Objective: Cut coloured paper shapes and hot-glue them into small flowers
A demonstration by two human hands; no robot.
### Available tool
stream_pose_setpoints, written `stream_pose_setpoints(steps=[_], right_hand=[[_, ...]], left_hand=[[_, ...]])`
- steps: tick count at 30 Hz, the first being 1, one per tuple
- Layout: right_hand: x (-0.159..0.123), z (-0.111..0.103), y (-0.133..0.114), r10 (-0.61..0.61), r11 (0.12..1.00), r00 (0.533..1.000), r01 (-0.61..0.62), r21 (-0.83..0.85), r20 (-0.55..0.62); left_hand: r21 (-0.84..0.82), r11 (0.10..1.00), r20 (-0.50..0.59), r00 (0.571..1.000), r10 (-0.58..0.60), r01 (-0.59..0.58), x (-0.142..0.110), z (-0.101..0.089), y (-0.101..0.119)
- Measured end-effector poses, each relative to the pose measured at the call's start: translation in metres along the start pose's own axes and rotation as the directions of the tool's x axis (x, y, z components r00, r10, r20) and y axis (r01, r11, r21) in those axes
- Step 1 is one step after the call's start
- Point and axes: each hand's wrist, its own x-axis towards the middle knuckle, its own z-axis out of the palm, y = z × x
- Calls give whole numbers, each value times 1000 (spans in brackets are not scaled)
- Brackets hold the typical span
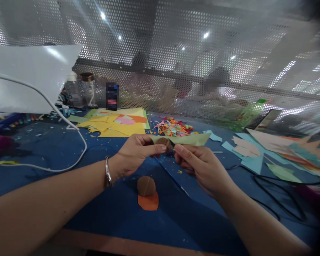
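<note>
My left hand (pixel 137 153) is closed, pinching a brown disc (pixel 163 143) against a light green sheet of paper (pixel 193 139). A silver bracelet circles that wrist. To its right, my right hand (pixel 193 160) is closed in a pinch at the disc's edge. Something small and dark shows at those fingertips, too unclear to name. On the table below, a second brown disc (pixel 146 186) overlaps an orange piece of paper (pixel 148 201). Between my hands and slightly below them lies a thin blue stick (pixel 173 177), its upper end near my left fingers.
Yellow sheets (pixel 106 124) and a heap of colourful scraps (pixel 173 127) lie at the back. A phone (pixel 112 96) stands before the perforated screen (pixel 160 42). White cable (pixel 82 142) loops at left, black cable (pixel 277 192) at right. More cut paper (pixel 252 160) and a green bottle (pixel 249 115) are rightward.
</note>
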Motion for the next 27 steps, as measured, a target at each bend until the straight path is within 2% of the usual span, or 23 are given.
stream_pose_setpoints(steps=[11, 18, 27], right_hand=[[0, -4, 5, -69, 992, 998, 67, -108, -14], [2, -5, 6, -103, 980, 994, 97, -171, -23], [1, -4, 5, -106, 984, 994, 103, -146, -8]], left_hand=[[78, 997, 9, 1000, 17, -18, 1, -5, -2], [63, 998, 6, 1000, -8, 7, 1, -4, -1], [8, 1000, 39, 999, -30, 30, 2, -3, 0]])
